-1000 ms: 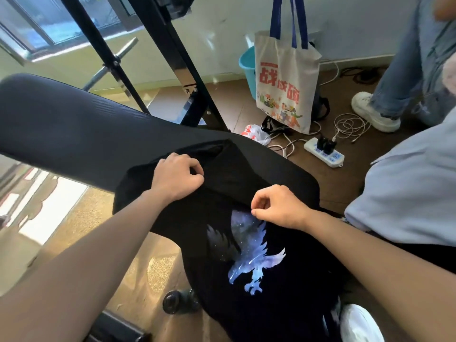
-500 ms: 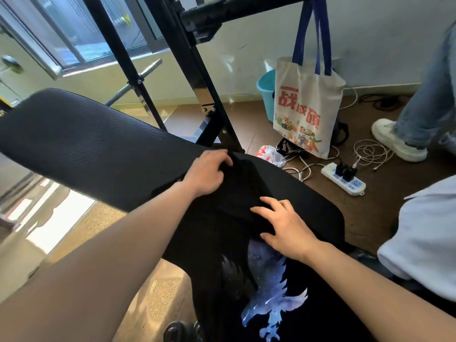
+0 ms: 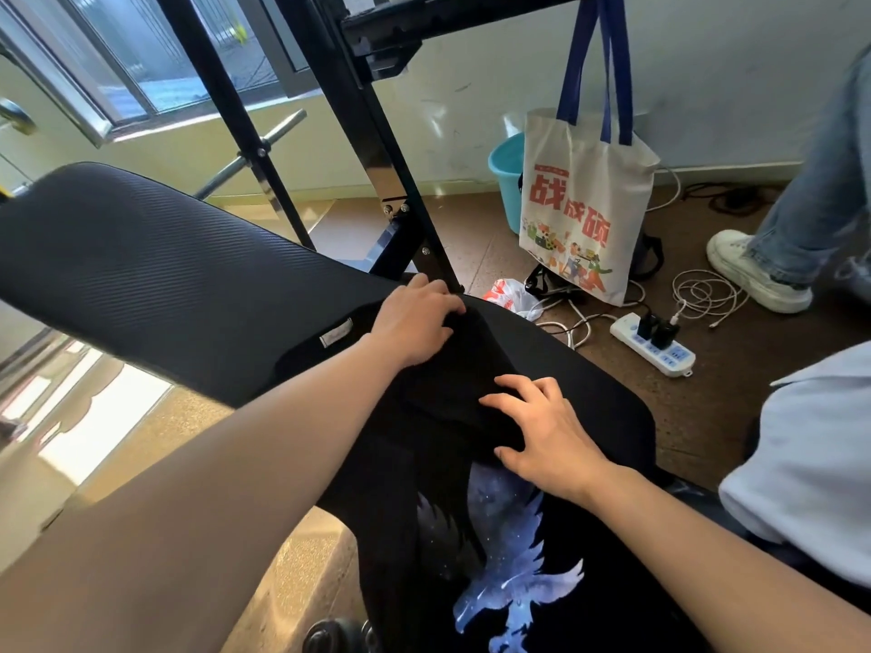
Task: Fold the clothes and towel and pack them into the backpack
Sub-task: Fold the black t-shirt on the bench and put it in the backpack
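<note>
A black T-shirt [image 3: 476, 520] with a blue eagle print lies on a black padded bench [image 3: 155, 285], its lower part hanging toward me. My left hand [image 3: 414, 320] is at the shirt's far edge, fingers curled on a fold of the fabric. My right hand [image 3: 542, 431] lies flat with spread fingers, pressing the folded-over part just above the print. A light blue garment [image 3: 806, 464] lies at the right edge. I see no towel.
Black metal frame posts [image 3: 377, 148] rise behind the bench. A cloth tote bag [image 3: 579, 205] hangs there, with a dark bag [image 3: 653, 256] behind it, a teal bucket [image 3: 509, 176], a power strip [image 3: 653, 344] and cables on the floor. Another person's leg and white shoe [image 3: 754, 271] stand at the right.
My left hand carried a fold of the shirt away from me to the bench's far side. My right hand went from pinching the fabric to lying flat on it.
</note>
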The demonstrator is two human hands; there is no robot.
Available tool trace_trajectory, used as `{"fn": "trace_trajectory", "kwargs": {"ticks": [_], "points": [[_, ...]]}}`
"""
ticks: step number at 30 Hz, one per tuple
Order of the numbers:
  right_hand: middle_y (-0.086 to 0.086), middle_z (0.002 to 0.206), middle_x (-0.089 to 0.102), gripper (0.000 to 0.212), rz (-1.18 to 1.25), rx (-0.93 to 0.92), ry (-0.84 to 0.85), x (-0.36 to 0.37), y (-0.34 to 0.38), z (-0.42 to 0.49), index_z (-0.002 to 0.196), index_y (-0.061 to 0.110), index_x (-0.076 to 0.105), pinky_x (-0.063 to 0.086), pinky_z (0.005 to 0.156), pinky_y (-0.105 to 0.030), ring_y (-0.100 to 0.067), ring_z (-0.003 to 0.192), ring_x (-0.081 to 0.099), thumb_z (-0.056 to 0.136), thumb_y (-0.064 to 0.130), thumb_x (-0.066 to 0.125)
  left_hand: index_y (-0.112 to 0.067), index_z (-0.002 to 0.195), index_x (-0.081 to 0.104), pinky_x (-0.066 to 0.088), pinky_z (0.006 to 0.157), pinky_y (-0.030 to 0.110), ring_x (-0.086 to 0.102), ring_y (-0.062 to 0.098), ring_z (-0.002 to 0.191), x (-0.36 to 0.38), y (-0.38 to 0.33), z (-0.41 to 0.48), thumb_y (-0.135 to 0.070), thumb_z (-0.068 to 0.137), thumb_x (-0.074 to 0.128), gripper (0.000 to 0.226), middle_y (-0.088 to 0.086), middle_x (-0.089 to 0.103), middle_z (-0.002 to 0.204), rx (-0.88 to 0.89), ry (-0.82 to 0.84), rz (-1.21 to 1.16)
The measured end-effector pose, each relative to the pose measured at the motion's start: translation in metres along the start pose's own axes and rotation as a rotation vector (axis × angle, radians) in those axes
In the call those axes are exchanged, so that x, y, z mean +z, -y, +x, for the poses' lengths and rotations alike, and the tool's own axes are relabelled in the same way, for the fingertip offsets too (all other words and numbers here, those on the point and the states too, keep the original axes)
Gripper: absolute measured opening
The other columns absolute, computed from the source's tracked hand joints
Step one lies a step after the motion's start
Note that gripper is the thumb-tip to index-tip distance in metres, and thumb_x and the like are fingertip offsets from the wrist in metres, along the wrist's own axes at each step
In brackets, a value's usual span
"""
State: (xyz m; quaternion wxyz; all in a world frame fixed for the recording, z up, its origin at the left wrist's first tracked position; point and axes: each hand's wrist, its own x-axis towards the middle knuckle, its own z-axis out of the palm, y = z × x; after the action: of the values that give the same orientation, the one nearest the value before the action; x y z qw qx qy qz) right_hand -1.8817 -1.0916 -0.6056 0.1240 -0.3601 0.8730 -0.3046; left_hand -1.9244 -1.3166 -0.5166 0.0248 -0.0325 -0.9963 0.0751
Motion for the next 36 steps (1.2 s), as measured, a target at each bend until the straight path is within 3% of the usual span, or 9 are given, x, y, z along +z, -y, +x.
{"fn": "trace_trajectory", "kwargs": {"ticks": [6, 9, 12, 17, 21, 23, 27, 33, 36], "points": [[0.014, 0.137, 0.038, 0.039, 0.073, 0.051, -0.038, -0.002, -0.011, -0.001, 0.126, 0.029, 0.060, 0.045, 0.100, -0.029, -0.010, 0.126, 0.037, 0.090, 0.024, 0.073, -0.026, 0.103, 0.075, 0.042, 0.085, 0.032, 0.064, 0.021, 0.107, 0.007, 0.006, 0.018, -0.027, 0.095, 0.067, 0.012, -0.004, 0.073, 0.107, -0.302, -0.126, -0.296], [0.015, 0.113, 0.047, 0.016, 0.088, 0.073, -0.111, -0.003, -0.014, -0.002, 0.099, 0.023, 0.062, 0.043, 0.085, -0.023, -0.010, 0.107, 0.048, 0.089, 0.012, 0.069, -0.025, 0.102, 0.078, 0.039, 0.088, 0.028, 0.062, 0.014, 0.104, 0.003, 0.017, 0.027, -0.025, 0.095, 0.068, 0.012, -0.005, 0.074, 0.107, -0.430, -0.157, -0.465], [0.010, 0.096, 0.048, 0.021, 0.130, 0.126, -0.227, -0.004, -0.017, -0.002, 0.090, 0.021, 0.058, 0.038, 0.075, -0.026, -0.013, 0.088, 0.050, 0.085, 0.002, 0.064, -0.022, 0.103, 0.079, 0.040, 0.085, 0.026, 0.058, 0.010, 0.097, -0.003, 0.023, 0.034, -0.021, 0.097, 0.067, 0.014, -0.005, 0.072, 0.104, -0.522, -0.201, -0.518], [0.011, 0.094, 0.047, 0.028, 0.135, 0.147, -0.224, -0.008, -0.020, 0.000, 0.099, 0.023, 0.063, 0.042, 0.078, -0.027, -0.013, 0.092, 0.052, 0.080, 0.002, 0.065, -0.023, 0.104, 0.077, 0.052, 0.093, 0.028, 0.064, 0.009, 0.094, -0.003, 0.027, 0.032, -0.011, 0.093, 0.069, 0.019, -0.006, 0.072, 0.102, -0.455, -0.133, -0.595], [0.013, 0.097, 0.051, 0.025, 0.121, 0.169, -0.009, -0.008, -0.022, -0.001, 0.103, 0.032, 0.067, 0.050, 0.083, -0.033, -0.011, 0.098, 0.053, 0.081, 0.022, 0.070, -0.026, 0.104, 0.076, 0.048, 0.074, 0.008, 0.064, 0.003, 0.087, -0.024, 0.050, 0.008, -0.001, 0.095, 0.057, 0.033, -0.010, 0.070, 0.097, -0.443, -0.195, -0.674], [0.012, 0.092, 0.055, 0.019, 0.166, 0.165, -0.057, -0.009, -0.023, 0.000, 0.099, 0.033, 0.070, 0.050, 0.082, -0.034, -0.010, 0.093, 0.055, 0.081, 0.030, 0.072, -0.028, 0.102, 0.076, 0.050, 0.087, 0.015, 0.066, 0.005, 0.096, -0.038, 0.072, -0.012, -0.002, 0.094, 0.059, 0.032, -0.012, 0.072, 0.101, -0.467, -0.237, -0.662], [0.006, 0.093, 0.061, 0.018, 0.263, 0.192, -0.315, -0.008, -0.029, 0.008, 0.106, 0.025, 0.070, 0.051, 0.082, -0.033, -0.016, 0.090, 0.060, 0.088, 0.028, 0.072, -0.030, 0.103, 0.076, 0.052, 0.098, 0.031, 0.067, 0.007, 0.100, -0.051, 0.099, -0.075, -0.016, 0.094, 0.068, 0.019, -0.012, 0.073, 0.101, -0.510, -0.210, -0.599], [-0.002, 0.106, 0.059, 0.044, 0.178, 0.331, -0.182, 0.002, -0.045, 0.009, 0.129, 0.018, 0.061, 0.051, 0.085, -0.037, -0.021, 0.098, 0.060, 0.090, 0.032, 0.073, -0.036, 0.123, 0.065, 0.044, 0.080, 0.027, 0.056, 0.005, 0.106, -0.047, 0.084, -0.157, -0.054, 0.084, 0.076, 0.045, -0.017, 0.063, 0.111, -0.373, 0.020, -0.364], [-0.001, 0.102, 0.057, 0.042, 0.147, 0.320, -0.176, 0.003, -0.047, 0.009, 0.124, 0.016, 0.065, 0.047, 0.082, -0.033, -0.020, 0.097, 0.058, 0.089, 0.037, 0.074, -0.032, 0.116, 0.068, 0.039, 0.076, 0.030, 0.060, 0.014, 0.108, -0.043, 0.086, -0.155, -0.045, 0.094, 0.067, 0.025, -0.012, 0.063, 0.107, -0.410, -0.066, -0.146]]}}
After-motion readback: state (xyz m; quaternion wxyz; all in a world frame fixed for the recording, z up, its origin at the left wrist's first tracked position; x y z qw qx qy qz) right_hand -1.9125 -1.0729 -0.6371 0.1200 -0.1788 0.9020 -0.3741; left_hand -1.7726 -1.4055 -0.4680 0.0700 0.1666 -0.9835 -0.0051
